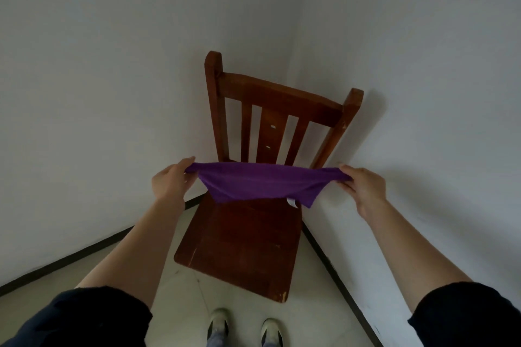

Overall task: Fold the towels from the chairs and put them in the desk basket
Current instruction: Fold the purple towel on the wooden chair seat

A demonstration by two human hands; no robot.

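A chair (248, 236) is standing in the corner where two walls (98, 93) are meeting, its back toward them. A towel (262, 182) is hanging above the seat, stretched between the left hand (172, 180) and the right hand (363, 187). Two shoes (218, 324) are standing on the floor (180, 290) in front of the chair.

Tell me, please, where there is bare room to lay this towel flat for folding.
The chair seat is bare from its front edge to the backrest, under the towel stretched between left hand and right hand. Floor left of it is free too. Right is tight against the wall.
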